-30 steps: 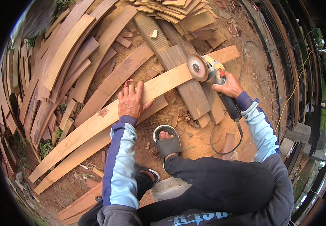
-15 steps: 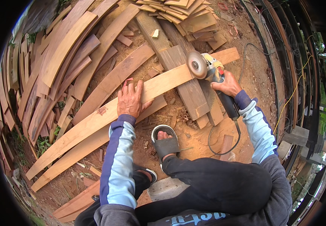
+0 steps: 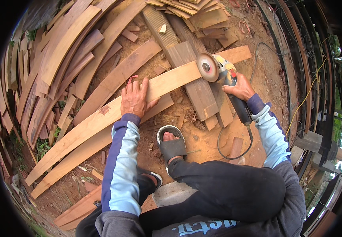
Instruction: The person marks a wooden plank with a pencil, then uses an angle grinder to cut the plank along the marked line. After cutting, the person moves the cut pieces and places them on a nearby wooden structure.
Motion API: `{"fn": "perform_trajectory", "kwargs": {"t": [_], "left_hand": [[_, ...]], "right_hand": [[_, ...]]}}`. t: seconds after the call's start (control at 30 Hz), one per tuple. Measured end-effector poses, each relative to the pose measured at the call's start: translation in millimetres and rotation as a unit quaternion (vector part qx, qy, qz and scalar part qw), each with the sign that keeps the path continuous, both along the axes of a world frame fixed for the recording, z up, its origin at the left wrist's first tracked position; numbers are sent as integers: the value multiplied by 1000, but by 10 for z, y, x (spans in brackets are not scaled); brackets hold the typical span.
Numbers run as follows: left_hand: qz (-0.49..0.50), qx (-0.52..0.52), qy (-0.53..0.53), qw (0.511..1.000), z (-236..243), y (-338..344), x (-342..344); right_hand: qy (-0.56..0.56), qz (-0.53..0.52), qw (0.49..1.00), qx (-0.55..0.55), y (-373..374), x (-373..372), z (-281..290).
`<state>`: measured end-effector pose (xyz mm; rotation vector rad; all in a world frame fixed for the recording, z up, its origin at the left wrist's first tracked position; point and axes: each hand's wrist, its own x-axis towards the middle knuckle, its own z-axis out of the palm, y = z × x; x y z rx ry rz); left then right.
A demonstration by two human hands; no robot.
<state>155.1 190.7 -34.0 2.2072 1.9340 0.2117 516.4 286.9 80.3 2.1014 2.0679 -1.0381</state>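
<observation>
One long pale curved plank point(image 3: 99, 118), left hand point(image 3: 133, 98) flat on it, right hand point(image 3: 240, 89) grasping angle grinder point(image 3: 218, 71).

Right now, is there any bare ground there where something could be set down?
Bare dirt lies between the sandalled foot and the grinder's cord. More lies beyond the right hand. Left of the left hand, curved planks crowd the ground.

You have no packages, signs or screens in front of you. Nothing here carries a separate label either.
</observation>
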Motion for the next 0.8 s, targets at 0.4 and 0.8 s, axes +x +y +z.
{"fn": "perform_trajectory", "kwargs": {"t": [0.4, 0.8], "left_hand": [[2, -23, -8, 1000, 2, 11, -1], [3, -24, -8, 1000, -5, 10, 1]], "right_hand": [[-45, 3, 999, 10, -153, 24, 69], [-39, 3, 999, -4, -98, -17, 83]]}}
